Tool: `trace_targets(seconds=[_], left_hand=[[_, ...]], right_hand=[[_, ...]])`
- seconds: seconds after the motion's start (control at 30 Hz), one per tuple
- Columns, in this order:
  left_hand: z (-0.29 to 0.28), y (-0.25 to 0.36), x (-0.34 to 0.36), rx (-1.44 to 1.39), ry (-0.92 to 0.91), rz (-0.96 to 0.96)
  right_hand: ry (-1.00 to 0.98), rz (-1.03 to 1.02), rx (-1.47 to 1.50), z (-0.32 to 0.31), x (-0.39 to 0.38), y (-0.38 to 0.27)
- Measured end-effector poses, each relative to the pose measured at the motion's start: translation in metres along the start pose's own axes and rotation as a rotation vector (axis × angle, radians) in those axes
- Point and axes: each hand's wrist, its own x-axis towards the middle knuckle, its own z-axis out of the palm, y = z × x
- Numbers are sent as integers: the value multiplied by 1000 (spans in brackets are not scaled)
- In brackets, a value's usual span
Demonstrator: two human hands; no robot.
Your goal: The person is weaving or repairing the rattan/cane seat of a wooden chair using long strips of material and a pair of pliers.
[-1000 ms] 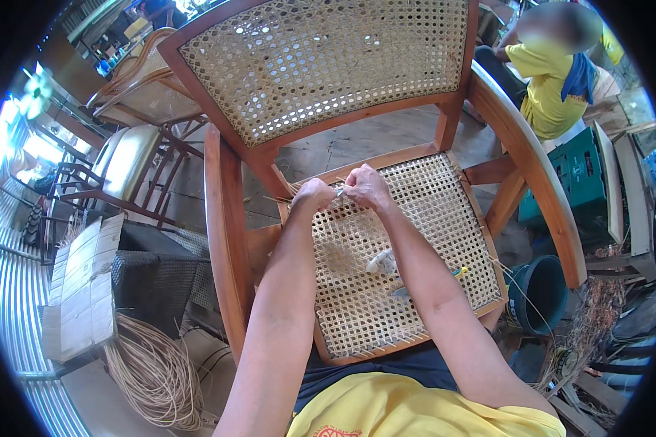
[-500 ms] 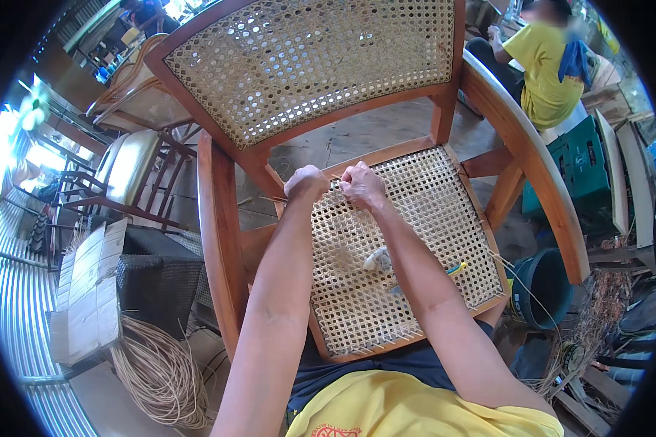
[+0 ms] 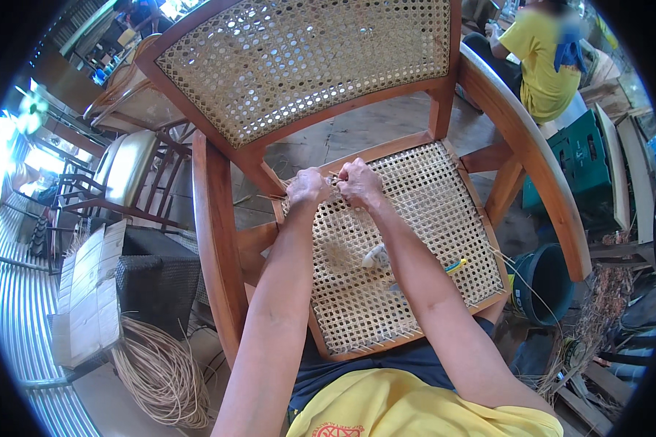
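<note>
A wooden armchair (image 3: 216,240) has a woven cane seat (image 3: 430,218) and cane backrest (image 3: 306,65). At the seat's back left edge, my left hand (image 3: 307,186) is closed, its fingertips largely hidden; what it holds is too small to tell. Just beside it, my right hand (image 3: 358,182) pinches a thin cane strand among loose ends along the frame. Under my right forearm, a pale crumpled wad (image 3: 373,256) lies on the weave beside a tool with a yellow-green handle (image 3: 455,267).
Left are cane coils (image 3: 160,375), cardboard (image 3: 87,306) and other chairs (image 3: 135,171). Right are a bucket (image 3: 547,291), green crates (image 3: 576,167) and wood boards (image 3: 634,182). A co-worker in a yellow shirt (image 3: 536,73) sits upper right; another person (image 3: 138,14) stands far back.
The chair appears slightly higher and further left in view. My hands parted briefly, then came closer again at the same seat edge. The yellow-shirted co-worker's arm and head have shifted.
</note>
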Motion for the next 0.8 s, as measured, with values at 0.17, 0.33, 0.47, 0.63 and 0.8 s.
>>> trace_targets(seconds=[0.17,0.33,0.47,0.63,0.8], left_hand=[[6,-2,-6,-71,56,47],[22,-10,2,-194,43,21],[41,-37,18,-700,335,-259],[51,-11,8,-538,435,-83],[52,3,-2,-277,329,37]], right_hand=[[95,-17,40,5,0,4],[99,-8,27,8,-3,7],[64,-143,69,2,-2,1],[-42,-85,542,-21,-21,67],[253,64,480,-101,-151,114]])
